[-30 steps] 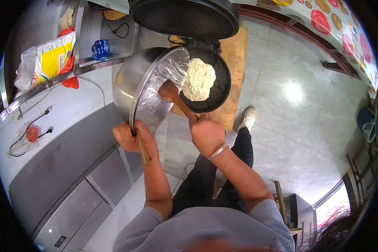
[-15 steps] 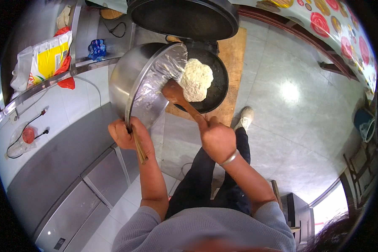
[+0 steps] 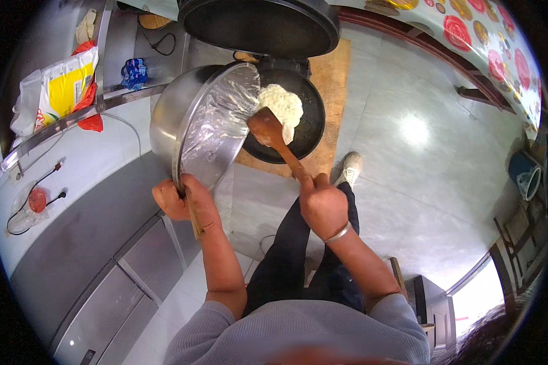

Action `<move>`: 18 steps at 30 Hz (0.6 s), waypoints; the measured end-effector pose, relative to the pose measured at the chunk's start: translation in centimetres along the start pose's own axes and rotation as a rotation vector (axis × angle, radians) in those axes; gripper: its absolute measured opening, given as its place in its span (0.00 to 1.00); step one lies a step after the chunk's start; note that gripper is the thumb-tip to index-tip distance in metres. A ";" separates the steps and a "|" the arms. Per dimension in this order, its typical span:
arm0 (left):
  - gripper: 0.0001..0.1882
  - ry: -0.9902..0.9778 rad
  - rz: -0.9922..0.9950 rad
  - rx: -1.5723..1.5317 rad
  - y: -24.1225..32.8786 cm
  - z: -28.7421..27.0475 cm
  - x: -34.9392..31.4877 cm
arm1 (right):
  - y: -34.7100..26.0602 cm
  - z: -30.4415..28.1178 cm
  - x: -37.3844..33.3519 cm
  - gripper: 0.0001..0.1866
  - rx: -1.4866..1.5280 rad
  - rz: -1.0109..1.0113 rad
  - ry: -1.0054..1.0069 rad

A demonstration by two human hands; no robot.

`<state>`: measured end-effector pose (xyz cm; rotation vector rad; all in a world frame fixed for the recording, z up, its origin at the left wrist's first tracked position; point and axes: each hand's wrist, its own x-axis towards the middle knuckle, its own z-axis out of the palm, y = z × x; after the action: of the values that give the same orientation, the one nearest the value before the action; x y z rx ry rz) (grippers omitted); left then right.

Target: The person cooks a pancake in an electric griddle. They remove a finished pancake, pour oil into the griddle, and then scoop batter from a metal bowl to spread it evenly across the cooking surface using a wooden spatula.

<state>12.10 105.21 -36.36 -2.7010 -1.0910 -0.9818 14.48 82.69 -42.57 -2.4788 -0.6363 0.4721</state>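
My left hand [image 3: 187, 204] is closed on the rim of a large steel bowl [image 3: 170, 125], with wooden chopsticks [image 3: 193, 214] pinched along with it. The bowl is tipped on its side, its mouth toward the pan; smears of batter coat the inner wall. In my right hand [image 3: 324, 205] is the handle of a wooden spatula [image 3: 266, 126]. Its blade is beside the bowl's mouth, over the near left part of the pan. Thick pale dough [image 3: 280, 106] lies in the round black electric griddle pan [image 3: 312, 125], partly hidden by bowl and spatula.
The griddle's lid [image 3: 259, 27] stands raised behind the pan. A wooden board [image 3: 338, 79] lies beneath the griddle. On the left shelf are a yellow and white bag [image 3: 67, 85] and a blue packet [image 3: 134, 73]. A patterned cloth [image 3: 456, 33] covers a table at far right.
The spatula blade has come away from the bowl's inner wall toward the right, and my right hand has moved slightly right and down. The dough lies more spread.
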 end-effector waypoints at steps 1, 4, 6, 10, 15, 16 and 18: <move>0.16 -0.024 -0.007 0.041 0.3 -0.2 0.1 | -0.7 0.1 0.5 0.20 0.040 0.029 0.030; 0.15 -0.071 -0.005 0.126 0.9 -0.7 0.2 | -2.4 0.7 1.4 0.21 0.108 0.089 0.058; 0.15 -0.072 0.024 0.134 0.4 -0.8 -0.1 | -3.4 2.1 1.0 0.22 0.169 0.121 0.090; 0.14 -0.048 -0.019 0.034 0.6 -0.9 -0.1 | -3.8 4.2 -1.4 0.22 0.211 0.187 0.015; 0.12 -0.004 -0.031 -0.023 -3.3 -0.3 -0.4 | -2.9 3.0 -2.3 0.20 0.305 0.232 -0.017; 0.12 0.007 -0.059 -0.042 -3.2 -0.3 -0.3 | -2.7 2.5 -1.7 0.20 0.340 0.228 0.004; 0.14 0.033 -0.111 -0.081 -2.8 -0.4 0.0 | -2.0 2.5 -0.7 0.19 0.428 0.198 0.064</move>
<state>10.05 107.19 -36.53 -2.7012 -1.2330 -1.1070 12.12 84.89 -43.31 -2.1436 -0.2320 0.5372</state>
